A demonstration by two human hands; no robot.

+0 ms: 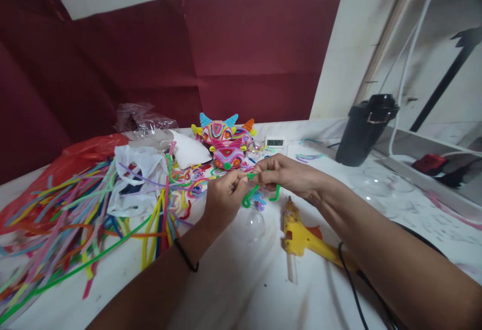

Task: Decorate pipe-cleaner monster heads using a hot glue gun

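Between my two hands is a green pipe cleaner, its bent ends hanging below my fingers. My left hand pinches it from the left, fingertips and thumb pressed together. From the right, my right hand grips the same pipe cleaner close to the left fingertips. The middle of the pipe cleaner is partly hidden by my fingers. Just below lies a clear plastic dome. Behind my hands sit several colourful horned animal heads made of coiled pipe cleaners.
A yellow hot glue gun lies by my right forearm, its cord running right. Many loose pipe cleaners and a white plastic bag cover the left. A small digital clock and a black tumbler stand behind.
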